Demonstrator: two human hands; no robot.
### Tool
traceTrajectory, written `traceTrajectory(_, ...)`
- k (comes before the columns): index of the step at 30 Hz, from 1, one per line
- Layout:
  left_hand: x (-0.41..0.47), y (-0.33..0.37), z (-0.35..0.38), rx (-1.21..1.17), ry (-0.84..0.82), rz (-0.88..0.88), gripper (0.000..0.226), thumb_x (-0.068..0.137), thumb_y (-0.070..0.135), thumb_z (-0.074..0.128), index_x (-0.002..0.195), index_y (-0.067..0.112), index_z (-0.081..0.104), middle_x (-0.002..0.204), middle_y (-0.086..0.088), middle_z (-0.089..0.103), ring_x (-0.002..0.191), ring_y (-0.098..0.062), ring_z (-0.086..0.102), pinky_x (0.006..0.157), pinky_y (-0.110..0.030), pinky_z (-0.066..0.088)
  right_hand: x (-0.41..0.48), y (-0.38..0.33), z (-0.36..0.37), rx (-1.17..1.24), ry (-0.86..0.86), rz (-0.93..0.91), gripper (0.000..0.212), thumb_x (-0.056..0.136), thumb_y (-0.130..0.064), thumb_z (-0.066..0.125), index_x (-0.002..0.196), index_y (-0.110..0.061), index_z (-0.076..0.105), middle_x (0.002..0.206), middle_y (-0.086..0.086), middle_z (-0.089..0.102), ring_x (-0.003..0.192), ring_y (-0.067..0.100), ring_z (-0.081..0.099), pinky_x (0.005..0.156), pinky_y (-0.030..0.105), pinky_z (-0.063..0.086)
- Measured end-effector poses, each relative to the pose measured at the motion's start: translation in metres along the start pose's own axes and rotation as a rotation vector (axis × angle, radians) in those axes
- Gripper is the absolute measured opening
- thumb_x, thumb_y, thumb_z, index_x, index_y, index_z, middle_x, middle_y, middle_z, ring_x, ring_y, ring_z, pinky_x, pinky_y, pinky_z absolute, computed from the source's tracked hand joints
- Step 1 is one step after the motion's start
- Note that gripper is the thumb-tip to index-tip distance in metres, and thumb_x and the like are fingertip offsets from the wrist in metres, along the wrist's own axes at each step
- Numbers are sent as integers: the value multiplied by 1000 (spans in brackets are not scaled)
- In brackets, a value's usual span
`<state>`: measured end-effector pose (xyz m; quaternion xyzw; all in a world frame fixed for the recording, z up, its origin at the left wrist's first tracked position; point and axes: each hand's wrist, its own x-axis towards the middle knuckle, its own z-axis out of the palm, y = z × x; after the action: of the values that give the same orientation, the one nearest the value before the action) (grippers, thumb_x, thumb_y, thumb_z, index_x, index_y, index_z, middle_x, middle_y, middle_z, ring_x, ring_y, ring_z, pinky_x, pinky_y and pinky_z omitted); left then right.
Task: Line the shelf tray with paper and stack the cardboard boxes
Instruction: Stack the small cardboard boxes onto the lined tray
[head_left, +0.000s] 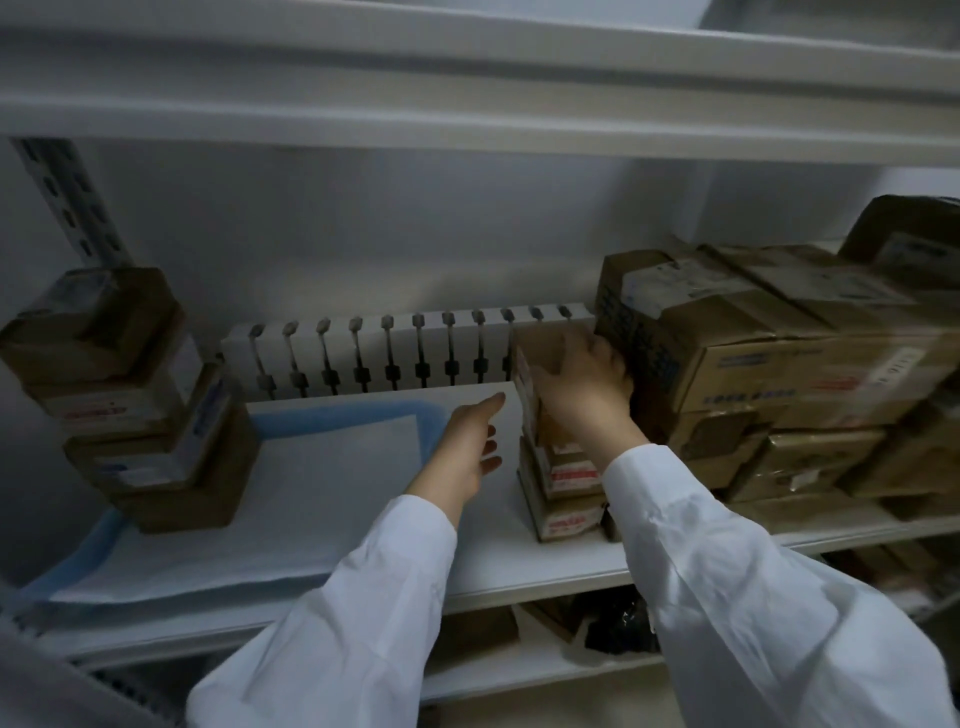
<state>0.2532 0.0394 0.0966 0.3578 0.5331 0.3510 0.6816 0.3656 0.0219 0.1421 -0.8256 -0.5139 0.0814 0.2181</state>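
A: Right hand (582, 395): your fingers curl over the top box (540, 358) of the narrow stack (558, 467). Your left hand (470, 449) is flat, fingers straight, just left of the stack.
B: Hazard?
A: Tug sideways and the stack may topple left onto the paper (291, 467).

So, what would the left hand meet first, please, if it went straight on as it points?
Most likely the slotted white rack at the back of the shelf, right beside the box stack. Depth is unclear, so the left hand might brush that stack first.
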Motion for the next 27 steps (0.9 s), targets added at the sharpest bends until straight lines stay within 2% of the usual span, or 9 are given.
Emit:
traceTrajectory(3, 0, -5, 15, -24, -70, -62, 66, 85, 52, 57, 137, 14, 37, 113, -12, 47, 105, -29, 47, 93, -39, 41, 4, 9, 0, 72, -11, 14, 64, 93, -42, 47, 147, -21, 21, 153, 12, 21, 140, 36, 19, 113, 49, 19)
traceTrajectory(6, -2, -8, 25, -75, -144, -77, 59, 85, 57, 53, 130, 21, 38, 101, -10, 50, 87, -24, 50, 85, -37, 40, 9, 18, 3, 186, -28, 25, 71, 90, -43, 52, 149, -20, 19, 153, 10, 21, 140, 35, 20, 114, 48, 23)
traceTrajectory(8, -1, -9, 29, -125, -197, -68, 51, 85, 59, 52, 120, 23, 41, 104, -11, 57, 94, -26, 54, 86, -39, 41, 12, 21, 5, 251, -43, 40, 80, 86, -47, 57, 150, -21, 17, 154, 10, 20, 141, 35, 19, 114, 48, 24)
traceTrajectory(10, 3, -12, 32, -138, -226, -44, 59, 83, 60, 53, 128, 23, 45, 113, -13, 61, 106, -30, 57, 89, -42, 43, 15, 22, 6, 281, -27, 36, 83, 82, -47, 63, 148, -21, 22, 151, 10, 26, 139, 33, 25, 112, 47, 29)
traceTrajectory(13, 4, -14, 34, -203, -197, -26, 50, 85, 54, 55, 126, 26, 44, 107, -13, 61, 107, -33, 55, 90, -43, 44, 16, 24, 3, 357, 29, -14, 70, 86, -31, 64, 146, -20, 29, 147, 9, 34, 136, 30, 33, 109, 42, 33)
traceTrajectory(17, 6, -13, 25, -407, -146, -32, 47, 88, 48, 48, 129, 25, 44, 111, -14, 59, 101, -31, 56, 71, -37, 46, 15, 22, -8, 684, 8, -56, 40, 96, -18, 51, 135, -18, 45, 135, 4, 51, 125, 24, 47, 98, 29, 36)
traceTrajectory(20, 7, -14, 13, -631, -177, -50, 46, 88, 48, 46, 128, 24, 47, 115, -15, 59, 102, -33, 58, 71, -40, 51, 16, 17, -9, 911, -66, 39, 31, 98, -24, 46, 127, -17, 54, 128, 6, 57, 119, 27, 52, 104, 40, 41)
traceTrajectory(23, 5, -17, 4, -729, -219, -61, 45, 87, 51, 44, 122, 22, 48, 117, -18, 59, 104, -37, 57, 76, -44, 51, 13, 16, -5, 967, -126, 26, 36, 97, -25, 48, 132, -17, 51, 134, 6, 53, 122, 28, 50, 99, 38, 42)
traceTrajectory(27, 4, -19, -3, -779, -222, -84, 45, 87, 52, 42, 117, 20, 49, 115, -21, 59, 105, -39, 57, 81, -44, 50, 12, 15, 0, 986, -240, 35, 74, 85, -30, 67, 147, -22, 27, 150, 5, 35, 133, 30, 40, 101, 41, 39)
